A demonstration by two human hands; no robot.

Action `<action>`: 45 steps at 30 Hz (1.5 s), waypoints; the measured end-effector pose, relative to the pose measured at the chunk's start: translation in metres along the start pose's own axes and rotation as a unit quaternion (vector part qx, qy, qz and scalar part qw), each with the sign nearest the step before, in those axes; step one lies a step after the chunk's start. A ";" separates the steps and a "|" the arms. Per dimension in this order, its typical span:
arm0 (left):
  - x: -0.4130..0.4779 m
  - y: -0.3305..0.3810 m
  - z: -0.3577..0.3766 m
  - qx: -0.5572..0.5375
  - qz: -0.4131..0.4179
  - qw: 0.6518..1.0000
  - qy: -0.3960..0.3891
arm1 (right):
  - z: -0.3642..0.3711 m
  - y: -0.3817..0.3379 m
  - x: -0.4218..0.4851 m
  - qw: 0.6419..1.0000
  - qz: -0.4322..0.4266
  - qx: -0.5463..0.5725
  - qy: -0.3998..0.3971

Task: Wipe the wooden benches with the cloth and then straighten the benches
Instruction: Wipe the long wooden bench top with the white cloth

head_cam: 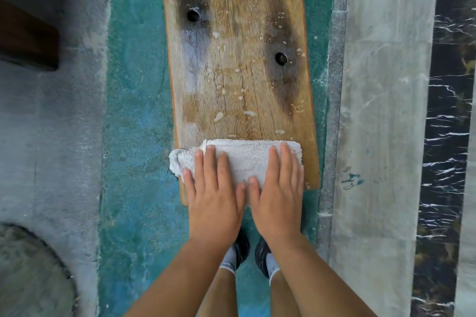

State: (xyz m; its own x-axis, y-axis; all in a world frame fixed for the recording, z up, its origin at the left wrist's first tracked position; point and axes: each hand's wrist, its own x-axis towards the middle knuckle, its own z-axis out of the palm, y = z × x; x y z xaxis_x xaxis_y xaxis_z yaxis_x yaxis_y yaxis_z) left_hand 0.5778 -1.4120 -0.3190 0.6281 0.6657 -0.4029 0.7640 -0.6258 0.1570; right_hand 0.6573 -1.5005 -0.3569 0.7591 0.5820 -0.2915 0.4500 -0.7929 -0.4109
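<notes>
Both hands, the left hand (215, 188) and right hand (279, 188), lie flat and spread on the folded cloth (247, 159) at the near end of the wooden bench (239, 59); keep even pressure and push far along the grain to clear the droplets (219, 116).

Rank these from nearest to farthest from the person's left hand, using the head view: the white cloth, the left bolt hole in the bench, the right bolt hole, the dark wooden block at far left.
1. White cloth: directly under the left hand.
2. Right bolt hole: up the bench, right of centre.
3. Left bolt hole: farther up, left of centre.
4. Dark wooden block: off the bench, at the far left edge.
</notes>
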 end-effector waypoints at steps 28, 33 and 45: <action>0.217 0.010 -0.028 0.072 0.051 0.994 0.058 | -0.015 -0.011 0.221 0.994 -0.032 -0.097 0.045; 0.287 0.022 -0.053 0.068 0.041 0.994 0.075 | -0.033 -0.024 0.299 0.994 -0.058 -0.087 0.039; 0.360 0.038 -0.082 0.050 0.048 0.995 0.075 | -0.058 -0.032 0.377 0.995 -0.077 -0.061 0.003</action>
State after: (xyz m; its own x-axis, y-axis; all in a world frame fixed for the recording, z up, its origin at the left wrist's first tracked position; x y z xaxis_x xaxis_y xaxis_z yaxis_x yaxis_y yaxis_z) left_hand 0.8451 -1.1631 -0.3841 0.7180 0.6496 -0.2499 0.6858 -0.7216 0.0949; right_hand 0.9561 -1.2658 -0.4037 0.6796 0.6975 -0.2273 0.6146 -0.7105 -0.3426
